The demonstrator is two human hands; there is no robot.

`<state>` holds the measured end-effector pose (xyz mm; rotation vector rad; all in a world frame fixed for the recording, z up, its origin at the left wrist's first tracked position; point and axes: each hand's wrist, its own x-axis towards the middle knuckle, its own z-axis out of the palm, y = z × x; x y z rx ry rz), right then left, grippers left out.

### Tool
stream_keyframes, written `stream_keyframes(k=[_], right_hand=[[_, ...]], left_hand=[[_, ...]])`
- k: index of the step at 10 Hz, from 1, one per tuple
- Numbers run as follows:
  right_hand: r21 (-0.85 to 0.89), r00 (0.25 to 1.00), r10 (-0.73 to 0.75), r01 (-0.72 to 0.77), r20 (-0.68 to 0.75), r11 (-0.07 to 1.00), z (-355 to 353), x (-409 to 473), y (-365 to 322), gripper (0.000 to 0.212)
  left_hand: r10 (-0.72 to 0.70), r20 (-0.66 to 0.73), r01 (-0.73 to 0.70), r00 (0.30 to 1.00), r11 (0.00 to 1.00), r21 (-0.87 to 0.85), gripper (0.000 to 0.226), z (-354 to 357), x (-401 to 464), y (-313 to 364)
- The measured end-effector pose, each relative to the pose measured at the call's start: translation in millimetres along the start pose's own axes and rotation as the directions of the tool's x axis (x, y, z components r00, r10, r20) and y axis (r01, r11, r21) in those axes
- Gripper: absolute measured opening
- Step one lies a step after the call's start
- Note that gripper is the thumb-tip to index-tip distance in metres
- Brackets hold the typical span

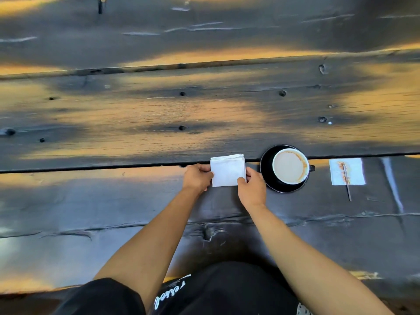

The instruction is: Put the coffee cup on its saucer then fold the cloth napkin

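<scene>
A white cloth napkin (228,170), folded into a small thick square, lies on the dark wooden table in front of me. My left hand (197,177) pinches its left edge, and my right hand (251,187) pinches its lower right corner. Just to the right, a black coffee cup (291,166) holding milky coffee stands on its black saucer (266,171), handle pointing right.
Right of the saucer lies a stained white paper napkin (347,171) with a thin brown stir stick (347,186) across it. A long gap between the table planks (91,168) runs left to right behind the napkin. The table's near edge (56,289) is by my lap.
</scene>
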<state>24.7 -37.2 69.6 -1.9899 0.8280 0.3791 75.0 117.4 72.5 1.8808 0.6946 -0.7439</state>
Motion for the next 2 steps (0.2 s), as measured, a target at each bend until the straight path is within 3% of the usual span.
stream_keyframes(k=[2], right_hand=[[-0.167, 0.999, -0.015, 0.023, 0.046, 0.986, -12.1, -21.3, 22.4, 0.053]], left_hand=[[0.016, 0.022, -0.019, 1.0, 0.991, 0.134, 0.024, -0.2, -13.8, -45.3]])
